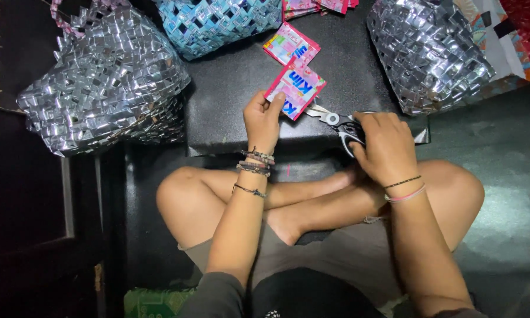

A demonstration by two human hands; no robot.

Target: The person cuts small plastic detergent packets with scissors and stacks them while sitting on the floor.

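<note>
My left hand (262,118) pinches the lower edge of a pink foil sachet (297,84), holding it up over a low black table (229,82). My right hand (381,143) is closed around the black handles of a pair of scissors (334,119), whose blades point left and touch the sachet's lower right edge. I sit cross-legged on the floor behind the table, wearing bracelets on both wrists.
A second pink sachet (291,43) lies flat on the table, with more sachets (318,6) at the far edge. Woven foil bags stand around: a silver one (103,82) at left, a blue one (215,22) at the back, another silver one (427,50) at right.
</note>
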